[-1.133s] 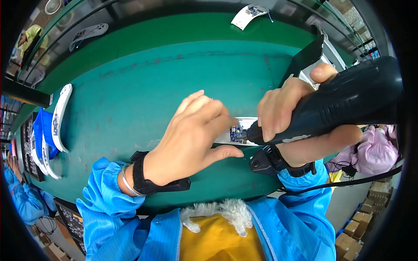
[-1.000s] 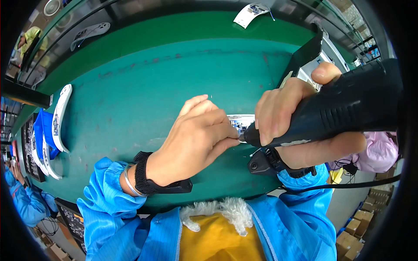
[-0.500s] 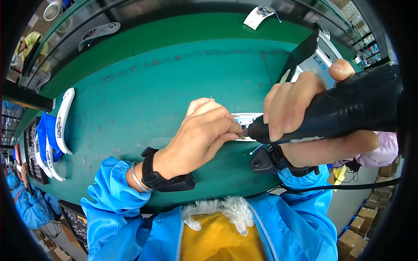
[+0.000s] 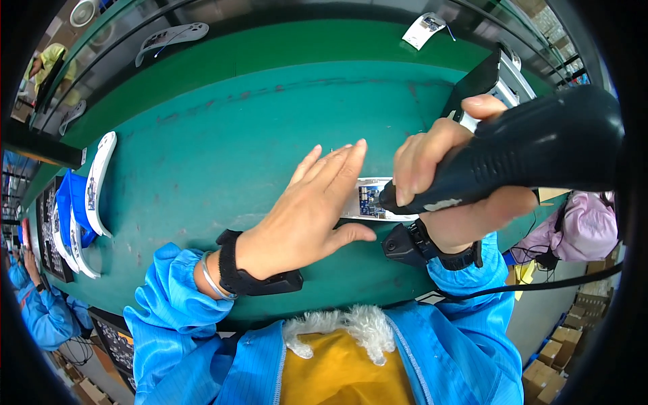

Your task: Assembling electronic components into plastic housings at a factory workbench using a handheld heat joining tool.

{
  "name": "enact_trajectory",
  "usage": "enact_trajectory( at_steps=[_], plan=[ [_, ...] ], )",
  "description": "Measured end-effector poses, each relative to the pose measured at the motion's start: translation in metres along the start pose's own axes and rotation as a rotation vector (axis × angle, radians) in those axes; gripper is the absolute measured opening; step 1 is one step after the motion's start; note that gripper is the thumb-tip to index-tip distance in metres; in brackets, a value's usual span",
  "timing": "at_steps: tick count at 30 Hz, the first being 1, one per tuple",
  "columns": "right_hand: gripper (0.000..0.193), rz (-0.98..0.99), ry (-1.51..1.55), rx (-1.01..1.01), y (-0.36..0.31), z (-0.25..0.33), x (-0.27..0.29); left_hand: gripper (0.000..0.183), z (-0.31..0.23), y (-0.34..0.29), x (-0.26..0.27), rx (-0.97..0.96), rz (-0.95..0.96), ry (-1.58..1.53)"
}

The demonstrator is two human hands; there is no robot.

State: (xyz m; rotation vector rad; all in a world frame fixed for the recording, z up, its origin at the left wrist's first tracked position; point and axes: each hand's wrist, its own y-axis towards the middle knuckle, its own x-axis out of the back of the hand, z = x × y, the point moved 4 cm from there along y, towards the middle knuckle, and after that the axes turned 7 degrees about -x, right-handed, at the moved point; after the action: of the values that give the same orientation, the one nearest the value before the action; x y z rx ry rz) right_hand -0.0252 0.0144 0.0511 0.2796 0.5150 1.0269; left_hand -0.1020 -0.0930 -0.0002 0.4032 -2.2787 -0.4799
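Observation:
My right hand (image 4: 432, 162) is wrapped round a thick black power screwdriver (image 4: 533, 145), held almost level with its nose pointing left. That nose rests over a curved white plastic housing (image 4: 398, 217) with a blue circuit board (image 4: 368, 201) inside. The screwdriver and my right hand hide the housing's right part. Flat and open, my left hand (image 4: 297, 209) lies over the housing's left end, fingers stretched away from me and thumb apart. It grips nothing. A dark strapped device is on each wrist.
At left, white housings (image 4: 100, 185) lean by a blue bin (image 4: 73, 196). Other housings (image 4: 424, 30) lie on the far dark green strip. A black-and-silver box (image 4: 496, 84) stands at back right. The screwdriver's cable (image 4: 540, 291) runs right. Someone in blue sleeves (image 4: 50, 314) works at far left.
My left fingers have let go of the screwdriver's tip and spread flat. The screwdriver has shifted slightly left, uncovering more circuit board. Housings on the far strip have moved right.

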Motion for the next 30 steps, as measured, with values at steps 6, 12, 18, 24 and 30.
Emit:
enact_trajectory(
  at_steps=[6, 12, 18, 24, 30],
  plan=[
    [0.084, -0.032, -0.212, -0.096, 0.000, -0.004, 0.000, 0.055, 0.010, -0.003, -0.001, 0.037, 0.208, -0.020],
    [0.083, -0.015, -0.190, -0.125, -0.001, -0.006, 0.001, 0.040, 0.007, 0.000, -0.004, 0.036, 0.145, -0.070],
    [0.079, -0.020, -0.222, -0.189, -0.003, -0.009, 0.000, 0.031, 0.002, 0.001, -0.006, 0.036, 0.154, -0.077],
    [0.077, -0.057, -0.205, -0.154, -0.005, -0.011, -0.003, 0.037, -0.001, 0.001, -0.006, 0.041, 0.168, -0.019],
    [0.075, -0.052, -0.174, -0.055, 0.000, 0.002, 0.005, 0.044, 0.001, 0.003, 0.001, 0.004, 0.147, 0.036]
  ],
)
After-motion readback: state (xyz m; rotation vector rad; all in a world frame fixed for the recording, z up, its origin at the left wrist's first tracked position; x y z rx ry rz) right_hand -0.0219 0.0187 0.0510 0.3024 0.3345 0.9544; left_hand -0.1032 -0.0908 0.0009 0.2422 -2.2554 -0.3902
